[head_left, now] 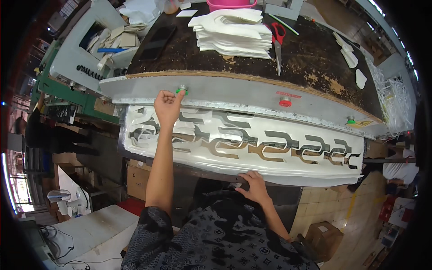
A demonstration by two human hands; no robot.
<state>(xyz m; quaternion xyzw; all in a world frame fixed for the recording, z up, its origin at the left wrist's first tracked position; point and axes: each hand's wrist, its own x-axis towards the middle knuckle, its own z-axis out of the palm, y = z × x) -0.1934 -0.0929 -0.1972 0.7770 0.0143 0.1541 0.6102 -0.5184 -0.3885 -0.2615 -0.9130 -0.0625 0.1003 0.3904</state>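
My left hand [168, 105] is raised to a grey machine bar [234, 96], its fingers curled in and its thumb against a green push button [181, 92]. Below the bar lies a layered white sheet [288, 168] with rows of fork-shaped cut-outs, some showing dark or brown underneath. At the sheet's near edge, my right hand [256, 189] rests by the dark board [202, 171] under it, thumb and fingers apart. A red button [285, 102] and another green button [350, 120] sit farther right on the bar.
On the worn dark tabletop [180, 58] beyond the bar are stacked white fork-shaped pieces [234, 36], red-handled scissors [278, 40], a black phone [157, 42] and a pink basin [231, 4]. Scraps fill a grey machine's opening [119, 40] at left. A cardboard box [321, 240] stands on the floor.
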